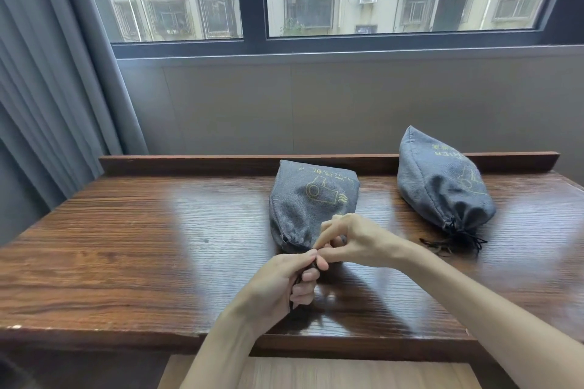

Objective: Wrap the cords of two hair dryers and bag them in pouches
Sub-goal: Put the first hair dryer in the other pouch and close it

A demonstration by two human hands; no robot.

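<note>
Near pouch (311,202), mid-desk (126,230): left hand (281,284) curls round drawstring (297,281); right hand (354,241) pinches it at the neck. Far pouch (439,180), back right, is cinched. Judgement: pull the string steadily, bracing the neck.

Colours & patterns on the desk

Near grey woven-fabric drawstring pouch (311,199): yellow line-drawn dryer logo w/ yellow lettering. Far-right grey woven-fabric pouch (442,186): same yellow print, black drawstring cord (455,238). Dark reddish-brown glossy wooden table (126,230), streaky grain. Grey pleated curtain (47,88); window frame (252,44) prob. black.
</note>
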